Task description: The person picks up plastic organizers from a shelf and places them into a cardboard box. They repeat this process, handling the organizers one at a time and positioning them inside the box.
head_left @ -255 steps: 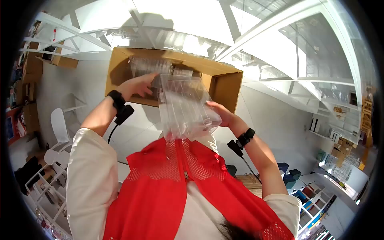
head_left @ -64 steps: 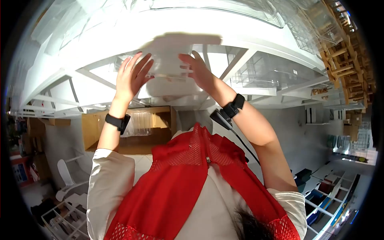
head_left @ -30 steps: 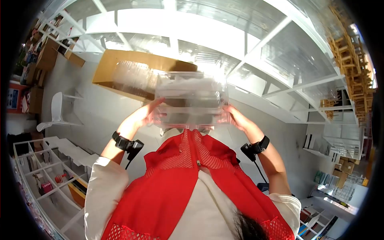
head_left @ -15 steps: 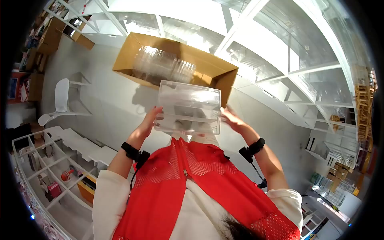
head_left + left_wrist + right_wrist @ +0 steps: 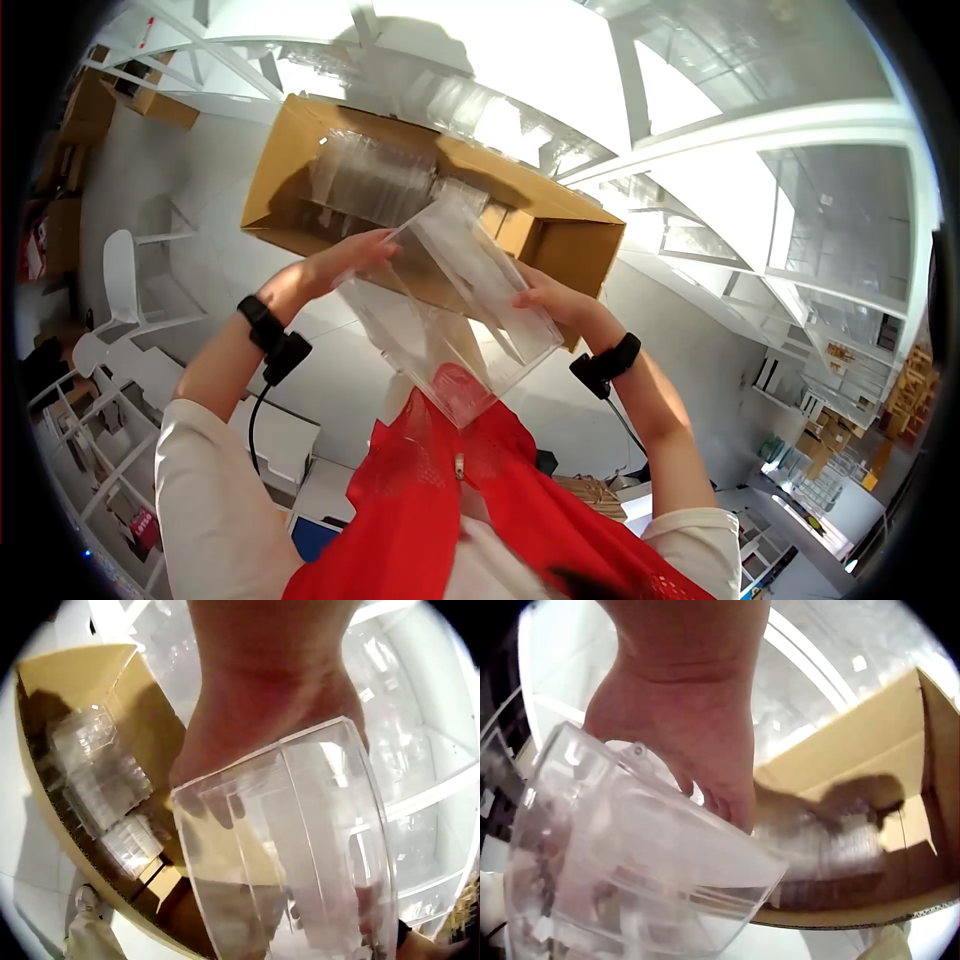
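Both hands hold a clear plastic box [image 5: 455, 310] with inner dividers, tilted in front of the red vest. The left hand [image 5: 352, 262] grips its left edge; in the left wrist view its fingers show through the clear wall [image 5: 300, 832]. The right hand [image 5: 556, 298] grips the opposite side, thumb on the near face; the right wrist view shows that hand [image 5: 682, 742] over the box's edge [image 5: 652, 847]. Just beyond is an open cardboard box [image 5: 570, 245] with several clear plastic containers [image 5: 370, 180] inside, mostly toward its left.
White shelving [image 5: 770, 130] with clear containers runs behind and to the right of the cardboard box. A white chair [image 5: 122, 278] stands on the grey floor at the left. Another rack [image 5: 120, 470] is at the lower left, and wooden items [image 5: 915, 385] are at the far right.
Earlier both hands reached over the white shelf with no box visibly held. Since half a second ago, the held box has turned from level to slanted, with its upper corner now overlapping the cardboard box.
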`<state>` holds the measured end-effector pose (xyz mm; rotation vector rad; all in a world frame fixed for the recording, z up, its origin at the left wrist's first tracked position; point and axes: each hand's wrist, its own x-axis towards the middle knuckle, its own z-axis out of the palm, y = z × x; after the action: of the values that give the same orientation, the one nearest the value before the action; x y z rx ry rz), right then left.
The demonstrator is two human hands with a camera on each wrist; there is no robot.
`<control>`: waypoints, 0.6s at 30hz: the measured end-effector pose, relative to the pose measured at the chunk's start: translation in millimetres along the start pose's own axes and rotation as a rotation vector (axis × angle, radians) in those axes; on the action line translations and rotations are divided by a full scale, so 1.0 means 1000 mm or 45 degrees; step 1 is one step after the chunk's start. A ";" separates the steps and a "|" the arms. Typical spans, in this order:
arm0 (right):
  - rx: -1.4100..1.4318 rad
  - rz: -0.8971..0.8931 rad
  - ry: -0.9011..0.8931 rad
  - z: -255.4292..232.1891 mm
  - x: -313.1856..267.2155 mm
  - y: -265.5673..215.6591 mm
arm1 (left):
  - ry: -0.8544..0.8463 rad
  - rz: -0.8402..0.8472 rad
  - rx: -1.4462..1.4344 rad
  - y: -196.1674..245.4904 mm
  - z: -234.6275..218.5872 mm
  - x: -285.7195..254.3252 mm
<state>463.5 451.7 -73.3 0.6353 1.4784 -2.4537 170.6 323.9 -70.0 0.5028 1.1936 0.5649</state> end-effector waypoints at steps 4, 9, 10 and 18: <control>0.822 0.481 0.354 -0.038 0.027 0.056 | 0.566 0.002 0.204 0.005 -0.046 0.094; 1.060 0.304 0.666 -0.083 0.098 0.135 | 0.753 -0.119 0.206 -0.045 -0.126 0.193; 1.052 0.276 0.681 -0.096 0.114 0.154 | 0.690 -0.150 0.208 -0.054 -0.133 0.200; 0.774 0.187 1.032 -0.149 0.221 0.267 | 0.462 -0.334 0.295 -0.124 -0.181 0.250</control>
<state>409.0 465.0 -446.7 1.9441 0.7439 -2.6359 81.1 404.2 -380.7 0.4401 1.6557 0.2989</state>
